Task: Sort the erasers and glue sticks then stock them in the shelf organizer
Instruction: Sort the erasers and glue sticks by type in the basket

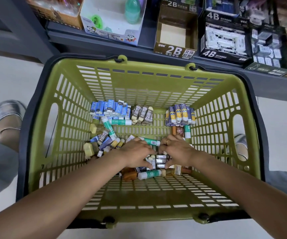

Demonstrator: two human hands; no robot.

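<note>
1. Grey shelving (94, 34) runs across twelve o'clock, with an empty 2B box (175, 34) waiting above the green basket (139, 195)

2. Both hands reach into the basket floor: the left hand (135, 152) and right hand (177, 150) curl together round a small stack of brown erasers (162, 160)

3. Squeezed loosely, that stack could spill back into the mixed heap at nine o'clock

4. Glue sticks (149, 174) lie touching the pile and may get scooped up by mistake

5. Sorted blue erasers (110, 109) and yellow erasers (180, 113) stand at twelve o'clock, easily knocked
</note>
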